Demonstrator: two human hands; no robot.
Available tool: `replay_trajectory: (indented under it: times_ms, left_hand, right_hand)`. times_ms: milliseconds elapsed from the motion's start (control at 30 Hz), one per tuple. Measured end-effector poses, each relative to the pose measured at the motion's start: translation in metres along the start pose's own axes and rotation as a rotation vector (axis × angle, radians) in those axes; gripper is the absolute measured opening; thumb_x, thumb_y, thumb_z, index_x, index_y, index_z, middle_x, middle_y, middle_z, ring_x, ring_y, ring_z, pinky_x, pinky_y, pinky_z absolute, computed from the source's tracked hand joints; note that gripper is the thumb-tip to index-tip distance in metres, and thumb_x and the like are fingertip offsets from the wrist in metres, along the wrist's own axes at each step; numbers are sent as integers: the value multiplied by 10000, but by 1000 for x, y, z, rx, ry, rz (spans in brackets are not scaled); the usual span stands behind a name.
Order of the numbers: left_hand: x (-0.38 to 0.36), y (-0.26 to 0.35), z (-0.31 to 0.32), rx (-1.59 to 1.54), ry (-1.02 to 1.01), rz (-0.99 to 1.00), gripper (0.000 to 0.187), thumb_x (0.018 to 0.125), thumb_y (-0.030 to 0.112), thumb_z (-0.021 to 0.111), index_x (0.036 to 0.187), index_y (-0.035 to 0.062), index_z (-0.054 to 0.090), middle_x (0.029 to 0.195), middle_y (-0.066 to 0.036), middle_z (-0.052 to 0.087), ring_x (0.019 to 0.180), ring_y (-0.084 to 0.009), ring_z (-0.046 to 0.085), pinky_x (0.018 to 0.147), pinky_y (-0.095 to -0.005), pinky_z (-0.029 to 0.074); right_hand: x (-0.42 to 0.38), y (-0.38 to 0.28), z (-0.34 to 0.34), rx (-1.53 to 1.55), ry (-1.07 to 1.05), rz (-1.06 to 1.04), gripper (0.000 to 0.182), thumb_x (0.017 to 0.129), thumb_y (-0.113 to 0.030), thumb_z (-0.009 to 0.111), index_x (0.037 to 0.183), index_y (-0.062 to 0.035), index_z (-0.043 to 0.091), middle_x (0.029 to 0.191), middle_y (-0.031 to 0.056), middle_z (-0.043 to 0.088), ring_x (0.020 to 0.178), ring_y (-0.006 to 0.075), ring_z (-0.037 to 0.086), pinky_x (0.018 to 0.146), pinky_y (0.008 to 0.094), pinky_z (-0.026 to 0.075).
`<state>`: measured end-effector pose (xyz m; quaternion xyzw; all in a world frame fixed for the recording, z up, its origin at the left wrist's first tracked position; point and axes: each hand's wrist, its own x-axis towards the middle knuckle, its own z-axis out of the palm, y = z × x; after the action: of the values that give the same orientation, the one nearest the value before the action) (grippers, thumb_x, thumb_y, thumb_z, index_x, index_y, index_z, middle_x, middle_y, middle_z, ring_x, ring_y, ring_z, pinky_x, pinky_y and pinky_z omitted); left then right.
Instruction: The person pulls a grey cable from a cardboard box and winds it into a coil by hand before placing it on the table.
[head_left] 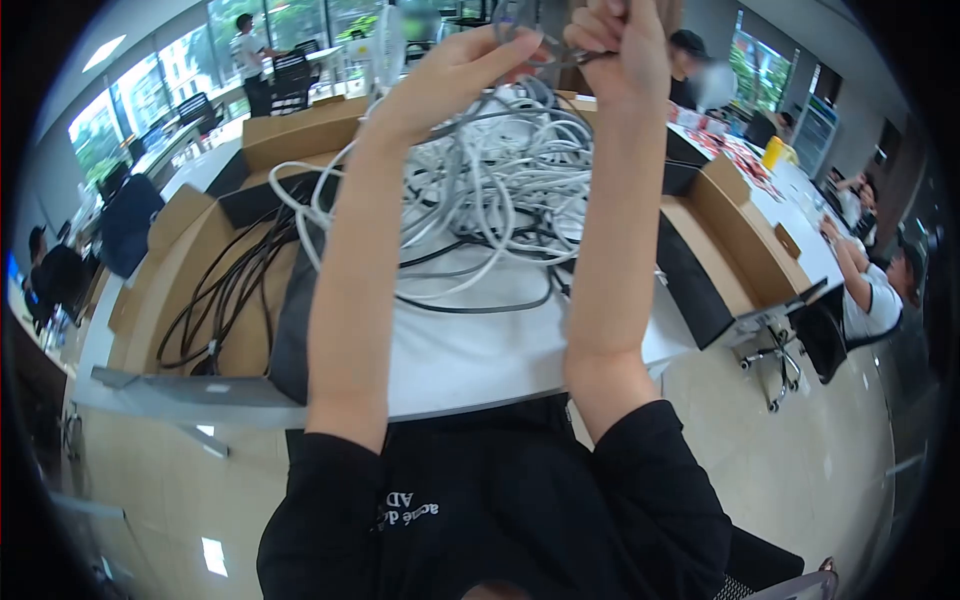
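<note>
Black shirt (480, 490), left hand (490, 58) and right hand (618, 45) gripping a gray cable (549, 65) between them, tangled white cables (500, 180) below.

White and grey cables (495, 190) lie tangled on the table (480, 365) (one grey strand (543, 64) held up).

Left arm (355, 270) reaching forward, nearly straight, slanting inward; left wrist (400, 120) bent toward right side, left hand (470, 65) turned inward, thumb (518, 48) extended. Right arm (620, 230) reaching forward, elbow (605, 370) slightly bent; right hand (618, 40) curled like fist, knuckles near upper view edge. Hands close together, not touching.
</note>
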<state>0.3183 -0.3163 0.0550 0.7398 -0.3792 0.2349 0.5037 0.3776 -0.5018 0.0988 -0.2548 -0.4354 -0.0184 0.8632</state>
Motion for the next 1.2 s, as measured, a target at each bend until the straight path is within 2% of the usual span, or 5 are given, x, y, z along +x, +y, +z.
replay_trajectory:
  times_ms: [167, 267, 500, 767, 1200]
  left_hand:
    - [24, -27, 14, -445, 267, 72, 326, 1075, 377, 566, 1098, 54, 602, 868, -20, 624, 767, -105, 599, 722, -265, 487]
    - [24, -28, 3, -608, 295, 77, 444, 1088, 484, 485, 1050, 71, 646, 915, -35, 670, 859, -117, 620, 823, -292, 487]
    - [10, -2, -23, -558, 381, 35, 226, 1042, 315, 642, 975, 99, 644, 817, 35, 608, 786, -83, 590, 743, -230, 468]
    - [2, 7, -30, -265, 443, -11, 191, 1020, 260, 663, 1040, 84, 593, 766, 60, 494, 626, -29, 437, 544, -223, 356]
    - [-20, 28, -49, -106, -68, 28, 343, 961, 377, 733, 1058, 51, 688, 802, -9, 674, 721, -87, 652, 681, -234, 522]
  right_hand:
    - [13, 31, -8, 210, -72, 83, 500, 1045, -471, 594, 700, -122, 497, 545, -57, 265, 427, 73, 238, 408, 234, 224]
    - [6, 46, 9, 231, -121, 66, 490, 1051, -476, 577, 727, -114, 518, 559, -47, 274, 433, 72, 238, 411, 234, 232]
    - [1, 59, 19, -264, -179, -213, 356, 1093, -380, 530, 873, -99, 533, 625, -33, 411, 497, 94, 405, 447, 277, 411]
    - [-15, 43, 24, -402, -366, 47, 254, 1088, -277, 548, 943, -72, 585, 671, -3, 563, 561, 92, 574, 503, 240, 485]
    - [-1, 6, -8, -535, -230, -60, 175, 953, -158, 752, 945, 15, 730, 635, -43, 516, 543, 28, 421, 521, 225, 322]
